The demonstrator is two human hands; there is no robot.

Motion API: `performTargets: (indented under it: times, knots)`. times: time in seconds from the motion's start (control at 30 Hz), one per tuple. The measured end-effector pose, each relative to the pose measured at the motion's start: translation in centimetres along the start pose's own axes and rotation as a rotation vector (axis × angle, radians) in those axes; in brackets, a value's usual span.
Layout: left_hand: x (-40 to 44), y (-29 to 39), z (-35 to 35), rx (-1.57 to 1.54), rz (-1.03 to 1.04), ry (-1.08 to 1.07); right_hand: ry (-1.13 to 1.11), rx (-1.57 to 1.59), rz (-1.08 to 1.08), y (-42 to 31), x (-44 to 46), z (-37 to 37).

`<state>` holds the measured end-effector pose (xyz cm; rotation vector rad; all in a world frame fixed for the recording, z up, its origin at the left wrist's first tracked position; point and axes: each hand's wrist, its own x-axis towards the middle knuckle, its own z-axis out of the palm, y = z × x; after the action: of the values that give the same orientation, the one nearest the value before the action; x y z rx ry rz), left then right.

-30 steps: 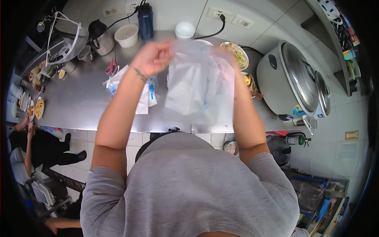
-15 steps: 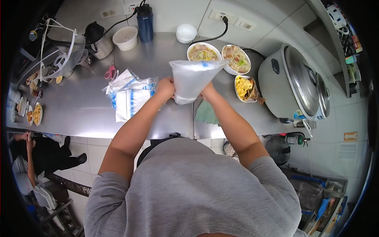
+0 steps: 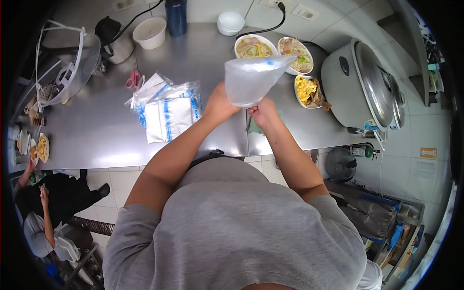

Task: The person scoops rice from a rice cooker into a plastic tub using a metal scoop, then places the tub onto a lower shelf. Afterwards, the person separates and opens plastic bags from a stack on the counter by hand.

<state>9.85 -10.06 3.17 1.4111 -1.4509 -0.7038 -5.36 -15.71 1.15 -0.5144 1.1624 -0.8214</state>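
1. We hold a plastic bag, its wide mouth upward, above the surface, between its front and back edges.
2. Our right hand has the fingers curled closed upon the bag's bottom.
3. Our left hand seems closed on its lower left side, but the fingers are mostly hidden.
4. Flat packets lie toward the front edge; two noodle bowls stand nearer the back edge.
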Motion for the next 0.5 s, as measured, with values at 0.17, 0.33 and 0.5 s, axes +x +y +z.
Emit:
performTargets:
  times: [0.17, 0.33, 0.5]
  knots:
    - [-2.2, -4.0, -1.5, 0.085, 0.069, 0.141, 0.211, -0.121, 0.015, 6.7, -2.7, -1.0]
    - [-8.4, -8.4, -12.4, 0.348, 0.102, 0.229, -0.224, -1.002, -1.025, 10.0, -6.5, 4.8]
    - [-11.7, -9.5, -17.6, 0.645, 0.037, 0.245, -0.239, -1.407, -1.4, 10.8, -4.8, 13.0]
